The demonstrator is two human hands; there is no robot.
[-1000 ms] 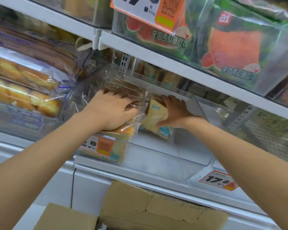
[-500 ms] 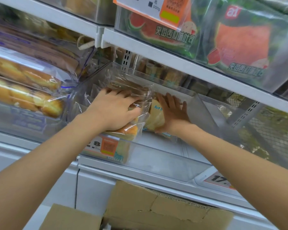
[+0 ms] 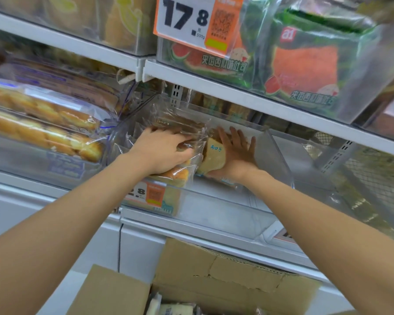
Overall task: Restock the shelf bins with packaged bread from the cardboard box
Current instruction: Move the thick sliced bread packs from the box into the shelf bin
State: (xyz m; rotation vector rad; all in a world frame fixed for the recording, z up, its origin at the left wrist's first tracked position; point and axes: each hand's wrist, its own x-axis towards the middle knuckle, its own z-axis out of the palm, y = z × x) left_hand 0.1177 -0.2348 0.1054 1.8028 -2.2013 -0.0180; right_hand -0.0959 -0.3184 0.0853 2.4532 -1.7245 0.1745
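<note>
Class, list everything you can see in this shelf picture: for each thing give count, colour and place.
bin: one, clear, middle shelf
golden pack: one, clear wrap, in bin
pale pack: one, yellow, in bin, right of golden pack
roll packs: two, golden, left bin
watermelon packs: two, green and red, top shelf
price tags: at least three, white and orange, bin fronts
box: one, brown, below shelves
left grip: one, bare, holds golden pack
right grip: one, bare, flat against pale pack
</note>
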